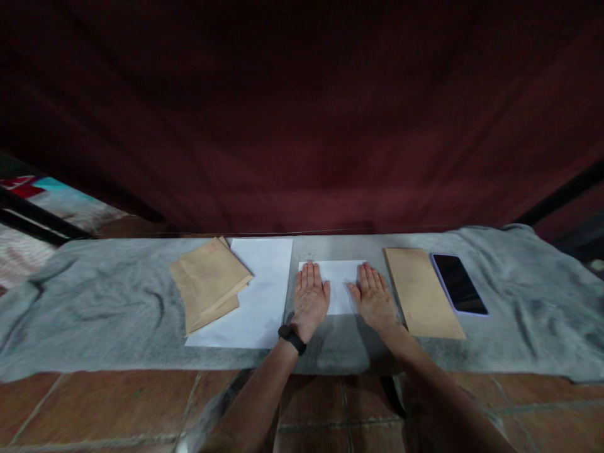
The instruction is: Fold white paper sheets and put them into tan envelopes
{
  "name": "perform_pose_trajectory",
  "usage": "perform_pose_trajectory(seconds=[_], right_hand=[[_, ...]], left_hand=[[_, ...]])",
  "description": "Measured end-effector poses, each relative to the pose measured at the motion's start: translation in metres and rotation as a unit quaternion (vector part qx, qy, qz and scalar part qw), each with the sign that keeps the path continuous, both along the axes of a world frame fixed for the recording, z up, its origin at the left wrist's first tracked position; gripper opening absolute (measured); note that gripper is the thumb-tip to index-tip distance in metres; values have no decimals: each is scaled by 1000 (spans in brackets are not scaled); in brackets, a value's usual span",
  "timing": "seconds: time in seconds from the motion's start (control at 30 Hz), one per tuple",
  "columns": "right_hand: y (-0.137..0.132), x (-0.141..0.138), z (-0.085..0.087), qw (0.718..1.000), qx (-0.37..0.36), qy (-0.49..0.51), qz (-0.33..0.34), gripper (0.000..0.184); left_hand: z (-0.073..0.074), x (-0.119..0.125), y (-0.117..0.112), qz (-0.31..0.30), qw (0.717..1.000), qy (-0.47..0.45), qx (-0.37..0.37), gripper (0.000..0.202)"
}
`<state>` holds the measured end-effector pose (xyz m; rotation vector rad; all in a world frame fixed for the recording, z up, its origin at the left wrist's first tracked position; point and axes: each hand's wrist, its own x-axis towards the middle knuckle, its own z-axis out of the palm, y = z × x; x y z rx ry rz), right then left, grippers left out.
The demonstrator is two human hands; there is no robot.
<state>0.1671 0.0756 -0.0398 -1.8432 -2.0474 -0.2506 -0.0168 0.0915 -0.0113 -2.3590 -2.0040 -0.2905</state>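
Note:
My left hand and my right hand both lie flat, fingers stretched out, on a small folded white paper in the middle of the grey cloth-covered table. A black band sits on my left wrist. To the left lies a larger stack of white paper with several brown envelopes fanned partly over it. On the right, one brown envelope lies flat next to a black phone, screen dark.
A dark red curtain hangs right behind the table. Reddish floor tiles show below the table's near edge. The grey cloth is wrinkled at the far left and far right ends.

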Motion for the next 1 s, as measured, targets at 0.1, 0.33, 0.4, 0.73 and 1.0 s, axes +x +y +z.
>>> perform_pose_trajectory(seconds=[0.1, 0.33, 0.4, 0.73, 1.0], right_hand=[[-4, 3, 0, 1000, 5, 3, -15, 66], [-1, -8, 17, 999, -10, 53, 8, 61], [1, -22, 21, 995, -36, 76, 56, 59], [1, -39, 12, 992, -66, 51, 93, 60], [0, -22, 6, 998, -8, 25, 51, 61]], left_hand=[[0, -4, -4, 22, 1000, -3, 7, 60], [6, -4, -11, -33, 998, -36, 35, 59], [8, 2, -13, -82, 996, -33, 19, 58], [-3, 7, -10, -110, 994, -1, 9, 61], [-2, -6, -8, -46, 999, -7, 14, 59]])
